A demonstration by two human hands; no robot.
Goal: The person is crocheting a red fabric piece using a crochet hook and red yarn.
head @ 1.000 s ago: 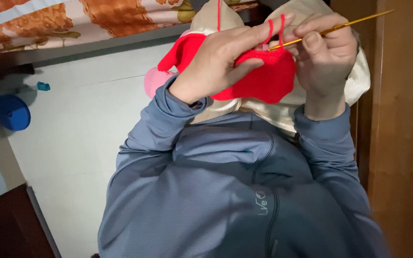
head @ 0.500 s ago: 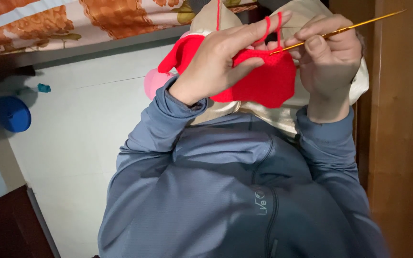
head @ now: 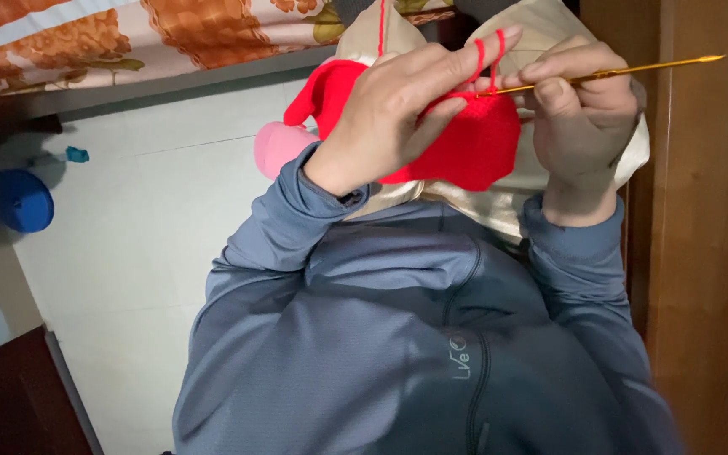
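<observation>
My left hand (head: 398,109) grips a red crocheted piece (head: 473,152) in front of my chest, with red yarn (head: 381,25) looped over its raised forefinger and running up out of view. My right hand (head: 583,118) pinches a thin golden crochet hook (head: 634,70). The hook's head sits at the top edge of the red piece and its handle points right. A beige cloth (head: 499,211) lies on my lap behind the work.
A pink rounded object (head: 275,145) peeks out left of the red piece. On the pale tiled floor lie a blue round container (head: 23,200) and a small teal object (head: 77,154). There is a floral bedspread (head: 128,34) at the top, a wooden panel (head: 709,253) on the right and dark furniture (head: 2,404) bottom left.
Both hands and the hook sit slightly lower in view. The hook's handle has slid a little to the right. Both grips are unchanged.
</observation>
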